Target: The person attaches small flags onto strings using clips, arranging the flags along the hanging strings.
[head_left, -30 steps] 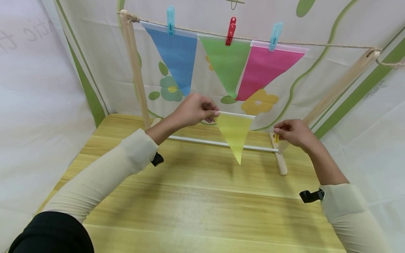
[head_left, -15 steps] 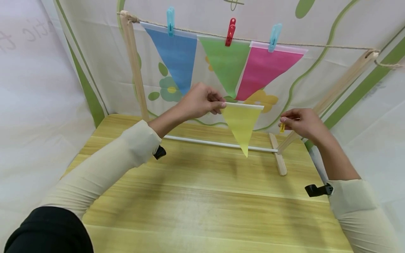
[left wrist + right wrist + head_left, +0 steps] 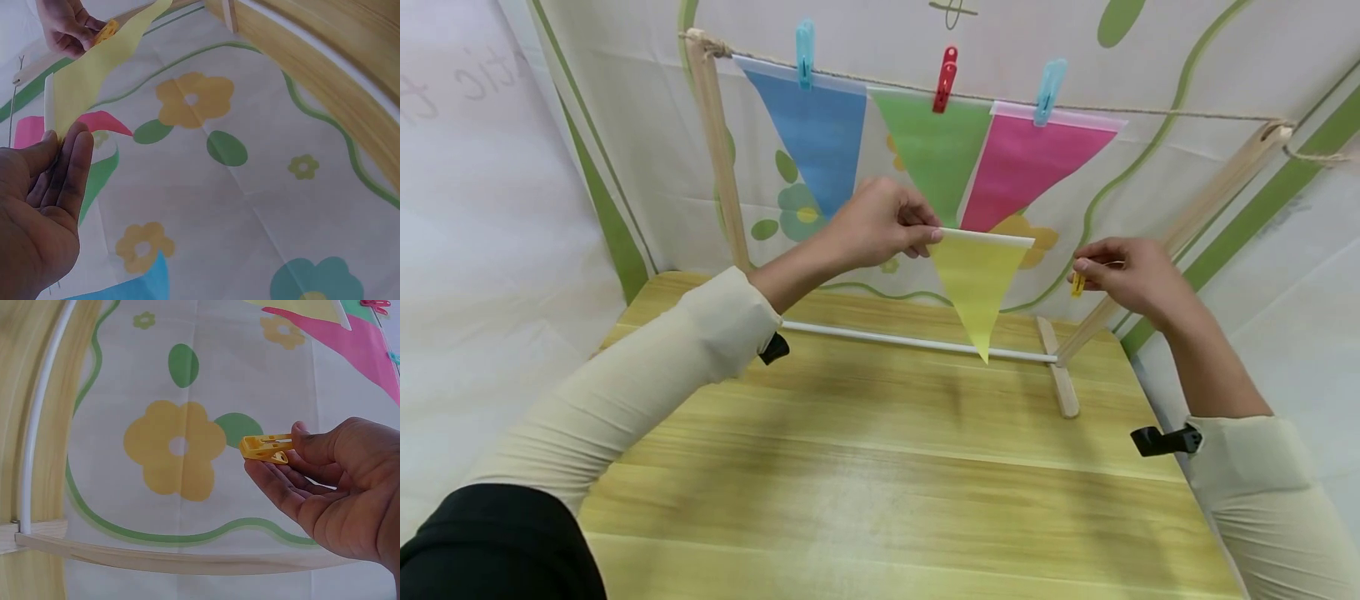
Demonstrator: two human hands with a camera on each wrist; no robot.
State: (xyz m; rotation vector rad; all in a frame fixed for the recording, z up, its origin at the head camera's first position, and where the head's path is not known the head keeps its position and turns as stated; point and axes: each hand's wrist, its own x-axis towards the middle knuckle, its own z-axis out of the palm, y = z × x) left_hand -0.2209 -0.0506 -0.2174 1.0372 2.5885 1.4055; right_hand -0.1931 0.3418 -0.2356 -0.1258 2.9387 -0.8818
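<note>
Between thumb and fingers, my left hand (image 3: 880, 223) pinches a yellow triangular pennant (image 3: 981, 279) by the left end of its white top edge, point hanging down. My right hand (image 3: 1131, 271) holds a yellow clothespin (image 3: 269, 448) between thumb and fingers, to the right of the pennant and apart from it. Above them runs a twine line (image 3: 1187, 111). From it hang a blue pennant (image 3: 816, 125) with a light-blue clothespin (image 3: 805, 54), a green pennant (image 3: 928, 146) with a red clothespin (image 3: 946, 79), and a pink pennant (image 3: 1037, 162) with another light-blue clothespin (image 3: 1050, 92).
Two wooden posts, a left post (image 3: 718, 150) and a right post (image 3: 1210, 196), carry the twine. A white rod (image 3: 880, 336) joins them low down, above the wooden table (image 3: 865, 483). Behind hangs a flower-printed cloth (image 3: 206, 200).
My left hand has risen and shifted right with the yellow pennant. My right hand has also moved up and slightly right, still holding the yellow clothespin.
</note>
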